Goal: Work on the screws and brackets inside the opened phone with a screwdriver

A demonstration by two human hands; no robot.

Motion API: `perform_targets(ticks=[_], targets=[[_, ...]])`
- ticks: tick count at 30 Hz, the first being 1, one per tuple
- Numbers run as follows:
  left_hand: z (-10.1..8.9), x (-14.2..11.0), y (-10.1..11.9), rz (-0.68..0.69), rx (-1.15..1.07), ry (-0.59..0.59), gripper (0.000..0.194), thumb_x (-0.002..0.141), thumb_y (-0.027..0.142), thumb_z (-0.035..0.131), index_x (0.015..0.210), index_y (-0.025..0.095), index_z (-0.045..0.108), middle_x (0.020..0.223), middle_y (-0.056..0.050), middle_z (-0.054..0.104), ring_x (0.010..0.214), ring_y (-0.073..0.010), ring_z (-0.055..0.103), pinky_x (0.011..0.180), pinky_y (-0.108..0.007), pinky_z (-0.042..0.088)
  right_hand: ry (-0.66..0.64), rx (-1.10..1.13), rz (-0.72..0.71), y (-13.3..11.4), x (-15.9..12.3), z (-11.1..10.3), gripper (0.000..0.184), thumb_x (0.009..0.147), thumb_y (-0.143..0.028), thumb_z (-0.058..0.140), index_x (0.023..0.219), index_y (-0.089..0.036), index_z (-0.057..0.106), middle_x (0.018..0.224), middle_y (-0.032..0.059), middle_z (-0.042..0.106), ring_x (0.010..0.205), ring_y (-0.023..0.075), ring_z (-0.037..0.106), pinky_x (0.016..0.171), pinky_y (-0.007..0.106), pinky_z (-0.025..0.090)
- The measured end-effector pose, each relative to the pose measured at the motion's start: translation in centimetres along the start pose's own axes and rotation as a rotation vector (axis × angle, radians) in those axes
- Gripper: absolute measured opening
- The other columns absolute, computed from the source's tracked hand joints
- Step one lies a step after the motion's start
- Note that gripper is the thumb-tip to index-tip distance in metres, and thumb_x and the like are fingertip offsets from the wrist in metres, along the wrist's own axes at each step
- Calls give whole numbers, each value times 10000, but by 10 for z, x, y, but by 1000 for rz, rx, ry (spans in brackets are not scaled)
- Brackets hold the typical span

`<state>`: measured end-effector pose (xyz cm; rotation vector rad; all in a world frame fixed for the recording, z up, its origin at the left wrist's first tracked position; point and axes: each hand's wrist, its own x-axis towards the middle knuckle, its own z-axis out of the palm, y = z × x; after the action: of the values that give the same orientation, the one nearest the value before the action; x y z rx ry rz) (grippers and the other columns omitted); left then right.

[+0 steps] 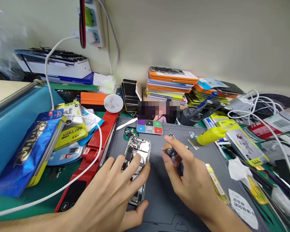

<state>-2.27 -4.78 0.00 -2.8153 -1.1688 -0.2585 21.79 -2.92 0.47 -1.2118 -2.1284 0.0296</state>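
An opened smartphone [145, 145] lies on a dark grey work mat, its circuit board and inner parts bare. Over its middle and left side rests my left hand [118, 187], fingers spread, with the thumb near the phone's lower right edge; part of the phone is hidden beneath. To the right of the phone, my right hand [190, 180] pinches a dark screwdriver [170, 151] between thumb and fingers, above the mat. Most of the screwdriver is hidden by the hand. A small green circuit board [131, 133] lies just beyond the phone.
A coloured parts tray [149, 127] and a white plastic stick [127, 123] lie at the mat's far edge. A tool holder [187, 116] and yellow bottle [211, 134] stand right. Battery packets [71, 135] and a white cable [100, 151] crowd the left; stacked orange boxes [171, 79] stand behind.
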Motion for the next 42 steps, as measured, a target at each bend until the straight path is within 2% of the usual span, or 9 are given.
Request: perform_targets(ticks=[3,8,12,16,22,29,32,36,42], targets=[[2,-1,-1,-19,-30,-8,612,983,422,594,1555,213,531,1603,-141,515,1156,-393,592,900,-519,565,32,33,23,2,-2,1,581,1036,-89,579,1577,-216,409,1142,66,726,697,154,662,685,327,582],[-4,3,-6,21,-120,-90,708,892,213,583,1592,218,478,1656,-111,467,1342,-464,497,1054,-629,522,242,226,107,4,-3,2,675,1002,-41,612,1587,-292,391,1148,63,696,944,195,729,751,347,623],[-12,7,-9,129,-200,-158,705,869,158,597,1561,233,487,1612,-111,512,1425,-455,474,1115,-653,486,325,392,188,0,-1,0,671,1001,-62,617,1576,-325,393,1105,61,688,904,194,713,741,364,635],[-8,8,-9,77,-220,-77,616,954,204,602,1557,245,484,1656,-179,440,1503,-426,429,1167,-681,412,366,439,183,-5,0,1,650,1000,-56,606,1559,-333,423,1063,56,657,910,200,704,760,389,636],[5,6,-11,57,-103,-14,524,1063,226,517,1583,266,469,1576,-231,526,1445,-415,520,1078,-646,471,261,394,136,-5,-3,3,648,977,-16,601,1553,-262,436,1073,64,641,951,199,714,829,394,627],[5,2,-13,68,-120,-94,981,750,131,717,1649,199,331,1665,-301,388,1566,-452,362,1171,-679,380,222,411,48,-6,-4,3,717,940,52,576,1571,-246,412,1121,59,636,1002,181,719,893,373,617],[5,1,-13,74,-134,-83,958,767,138,716,1641,229,334,1670,-317,369,1589,-460,328,1186,-700,349,179,397,30,-4,-7,3,756,933,50,586,1602,-232,372,1133,66,686,1036,190,724,918,379,612],[6,2,-13,101,-167,-81,944,822,164,728,1649,322,303,1689,-314,330,1611,-465,283,1190,-729,328,116,317,12,-1,-13,5,786,946,25,607,1638,-225,331,1330,132,703,1090,209,735,926,397,616],[5,6,-14,138,-167,-110,1027,801,201,786,1678,292,260,1659,-343,373,1606,-483,287,1177,-730,373,112,289,1,4,-16,7,790,951,14,628,1645,-227,337,1453,183,669,1244,283,725,1035,496,601]])
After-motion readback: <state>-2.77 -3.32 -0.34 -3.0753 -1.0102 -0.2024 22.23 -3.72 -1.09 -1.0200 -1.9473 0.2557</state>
